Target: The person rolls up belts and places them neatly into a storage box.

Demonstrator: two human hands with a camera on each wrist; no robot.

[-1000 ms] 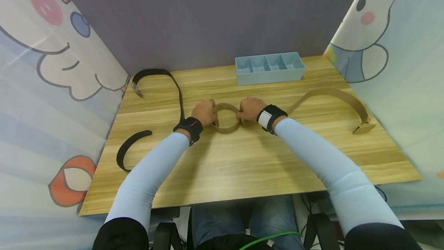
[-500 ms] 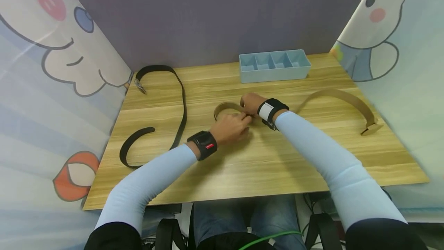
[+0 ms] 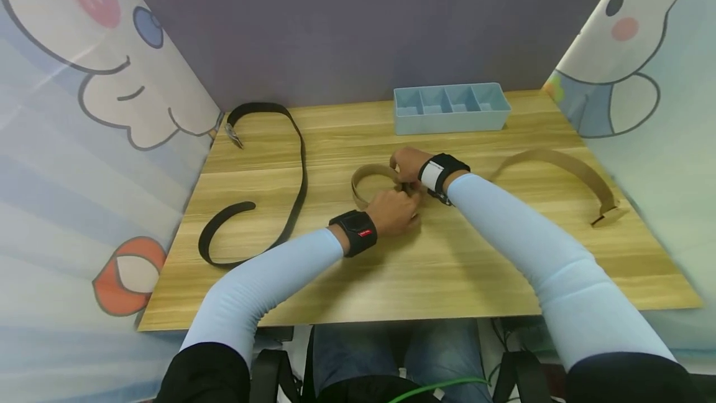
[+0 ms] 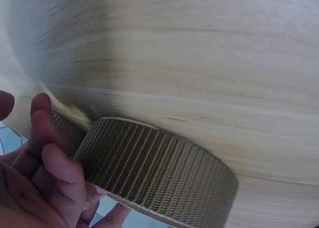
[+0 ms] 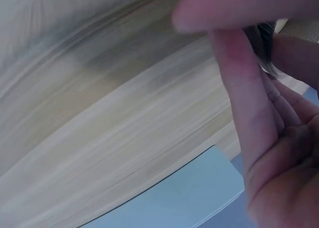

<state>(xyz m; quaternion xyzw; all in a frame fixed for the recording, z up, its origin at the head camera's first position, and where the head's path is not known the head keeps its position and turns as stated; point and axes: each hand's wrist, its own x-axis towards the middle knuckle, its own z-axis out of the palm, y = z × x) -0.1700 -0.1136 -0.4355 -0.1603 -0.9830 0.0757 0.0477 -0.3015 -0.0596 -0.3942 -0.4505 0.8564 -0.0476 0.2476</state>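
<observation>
A tan webbing belt (image 3: pixel 550 157) lies on edge across the table, its left part rolled into a round loop and its far right end bent over. My right hand (image 3: pixel 411 165) pinches the belt at the loop's right side. Just below it, my left hand (image 3: pixel 393 210) holds the same part with bent fingers. Close up in the left wrist view, the ribbed loop (image 4: pixel 159 173) curves away from the left fingers (image 4: pixel 65 168). Between thumb and fingers of the right hand (image 5: pixel 279 138), the right wrist view shows a dark piece of the belt (image 5: pixel 261 38), mostly hidden.
A black belt (image 3: pixel 304 166) with a metal buckle (image 3: pixel 234 135) snakes along the left side of the wooden table (image 3: pixel 447 278). At the back stands a blue divided box (image 3: pixel 453 122). A grey wall and printed curtains surround the table.
My left hand has moved from the loop's left side across to its right side, beside the right hand. The right hand stays by the loop's right side. The head view has shifted slightly.
</observation>
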